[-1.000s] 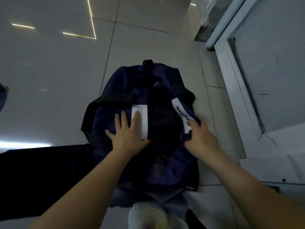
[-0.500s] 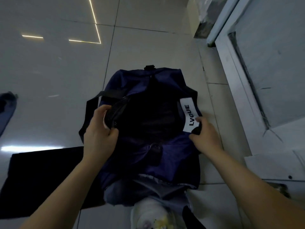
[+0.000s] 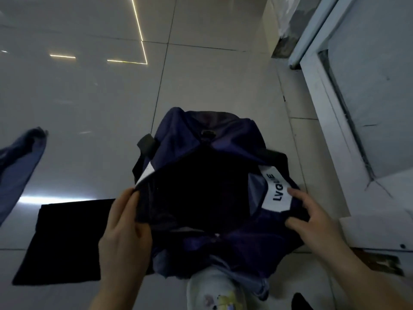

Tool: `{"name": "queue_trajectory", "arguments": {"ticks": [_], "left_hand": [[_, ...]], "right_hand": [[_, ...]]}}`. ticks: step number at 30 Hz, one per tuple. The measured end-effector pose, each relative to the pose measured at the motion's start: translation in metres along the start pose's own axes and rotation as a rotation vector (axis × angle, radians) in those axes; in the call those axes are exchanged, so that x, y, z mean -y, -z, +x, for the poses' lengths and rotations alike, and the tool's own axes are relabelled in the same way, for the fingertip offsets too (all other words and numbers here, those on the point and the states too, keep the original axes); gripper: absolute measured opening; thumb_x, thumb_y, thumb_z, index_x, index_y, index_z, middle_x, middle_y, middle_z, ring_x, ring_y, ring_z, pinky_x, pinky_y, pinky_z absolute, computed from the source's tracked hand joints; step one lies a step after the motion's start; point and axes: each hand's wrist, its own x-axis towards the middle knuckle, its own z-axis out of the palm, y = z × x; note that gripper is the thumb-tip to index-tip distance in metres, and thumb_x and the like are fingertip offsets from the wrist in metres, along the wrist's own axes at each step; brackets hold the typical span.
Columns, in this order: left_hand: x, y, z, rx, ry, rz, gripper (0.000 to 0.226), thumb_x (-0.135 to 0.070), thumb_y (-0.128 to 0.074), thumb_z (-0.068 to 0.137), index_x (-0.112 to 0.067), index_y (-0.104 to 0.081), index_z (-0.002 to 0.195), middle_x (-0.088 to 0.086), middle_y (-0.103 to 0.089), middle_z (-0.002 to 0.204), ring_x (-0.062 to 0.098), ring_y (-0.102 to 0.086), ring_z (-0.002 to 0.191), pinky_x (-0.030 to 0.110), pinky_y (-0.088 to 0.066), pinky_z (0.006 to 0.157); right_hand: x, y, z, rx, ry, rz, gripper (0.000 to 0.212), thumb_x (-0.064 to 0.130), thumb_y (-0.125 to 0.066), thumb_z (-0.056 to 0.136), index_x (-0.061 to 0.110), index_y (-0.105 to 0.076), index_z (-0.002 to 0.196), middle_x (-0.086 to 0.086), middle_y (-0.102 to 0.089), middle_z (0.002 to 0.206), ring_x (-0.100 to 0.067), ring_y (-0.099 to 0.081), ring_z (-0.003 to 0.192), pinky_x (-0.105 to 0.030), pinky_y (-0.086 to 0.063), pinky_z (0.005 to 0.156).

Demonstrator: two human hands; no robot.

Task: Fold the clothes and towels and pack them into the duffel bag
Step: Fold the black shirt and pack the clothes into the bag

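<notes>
Now | duffel bag (image 3: 228,139) (mouth open) | between left hand (image 3: 125,231) and right hand (image 3: 312,222)

You stand over a glossy pale tiled floor (image 3: 212,81). On it sits the navy duffel bag (image 3: 223,139), its mouth open. Just left of the bag a black cloth (image 3: 64,240) lies flat on the tiles. A blue garment (image 3: 20,166) shows at the left edge.
</notes>
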Motion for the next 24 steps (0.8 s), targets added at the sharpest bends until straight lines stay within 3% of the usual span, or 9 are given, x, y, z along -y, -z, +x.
{"name": "queue_trajectory", "arguments": {"ticks": [2,4,7,9,11,14,18,21,24], "left_hand": [[-0.008,0.006,-0.009,-0.073,-0.053,-0.014,0.056,0.004,-0.043,0.069,-0.003,-0.063,0.121,0.010,-0.057,0.130,0.018,-0.053,0.104,0.034,-0.044,0.077],[-0.019,0.013,-0.009,-0.106,-0.115,-0.008,0.060,0.002,-0.037,0.067,-0.002,-0.063,0.120,0.010,-0.057,0.129,0.017,-0.051,0.106,0.030,-0.044,0.078],[-0.022,0.023,-0.005,-0.095,-0.175,0.026,0.062,0.007,-0.040,0.064,-0.001,-0.062,0.121,0.009,-0.054,0.129,0.020,-0.053,0.106,0.025,-0.046,0.078],[-0.008,0.022,-0.010,-0.051,-0.197,0.118,0.061,0.007,-0.043,0.062,0.002,-0.061,0.119,0.012,-0.055,0.129,0.028,-0.060,0.101,0.033,-0.052,0.072],[0.013,0.014,-0.019,0.021,-0.201,0.209,0.059,0.007,-0.046,0.061,0.006,-0.061,0.118,0.017,-0.056,0.128,0.036,-0.065,0.094,0.041,-0.055,0.066],[0.033,0.000,-0.030,0.111,-0.179,0.221,0.058,0.020,-0.053,0.064,0.009,-0.058,0.121,0.021,-0.054,0.130,0.040,-0.066,0.091,0.043,-0.056,0.063],[0.037,0.000,-0.027,0.187,-0.182,0.159,0.058,0.012,-0.055,0.071,0.002,-0.055,0.128,0.014,-0.047,0.138,0.039,-0.065,0.089,0.035,-0.051,0.057],[0.039,0.008,-0.023,0.173,-0.215,0.065,0.049,-0.010,-0.050,0.081,-0.009,-0.055,0.129,0.006,-0.045,0.137,0.031,-0.065,0.088,0.029,-0.049,0.060],[0.036,0.015,-0.026,0.171,-0.184,-0.153,0.045,-0.035,-0.044,0.092,-0.022,-0.045,0.135,-0.002,-0.042,0.138,0.023,-0.061,0.104,0.033,-0.053,0.077]], "right_hand": [[0.007,0.007,-0.014,-0.049,0.014,0.004,0.065,-0.012,-0.055,0.085,0.040,-0.047,0.123,0.006,-0.055,0.118,0.004,-0.057,0.077,-0.017,-0.046,0.059],[0.017,0.016,-0.027,-0.072,0.070,-0.033,0.067,-0.014,-0.054,0.084,0.042,-0.048,0.121,0.015,-0.055,0.101,0.009,-0.057,0.064,-0.012,-0.045,0.055],[0.021,0.018,-0.035,-0.013,0.113,-0.168,0.071,-0.009,-0.056,0.084,0.049,-0.040,0.122,0.025,-0.052,0.100,0.010,-0.056,0.074,-0.011,-0.043,0.059],[0.012,0.009,-0.031,0.085,0.066,-0.271,0.074,-0.006,-0.057,0.085,0.049,-0.032,0.129,0.030,-0.048,0.101,0.008,-0.053,0.085,-0.012,-0.042,0.064],[-0.005,-0.004,-0.023,0.157,0.005,-0.345,0.076,-0.002,-0.057,0.085,0.041,-0.028,0.140,0.028,-0.047,0.101,0.003,-0.052,0.089,-0.017,-0.044,0.067],[-0.022,-0.022,-0.013,0.157,0.019,-0.444,0.073,-0.001,-0.058,0.083,0.025,-0.029,0.145,0.018,-0.052,0.102,0.002,-0.053,0.087,-0.013,-0.043,0.063],[-0.024,-0.018,-0.016,0.069,0.030,-0.710,0.079,0.020,-0.060,0.085,0.032,-0.016,0.149,-0.003,-0.036,0.137,-0.020,-0.052,0.100,-0.027,-0.048,0.067],[-0.009,-0.018,-0.025,-0.184,0.338,-0.989,0.071,0.024,-0.069,0.079,0.024,-0.038,0.143,-0.014,-0.031,0.148,-0.037,-0.044,0.124,-0.050,-0.047,0.092],[0.021,-0.043,-0.033,-0.233,0.680,-0.801,0.047,0.022,-0.069,0.081,0.017,-0.057,0.127,-0.012,-0.044,0.140,-0.032,-0.043,0.125,-0.050,-0.043,0.096]]}}
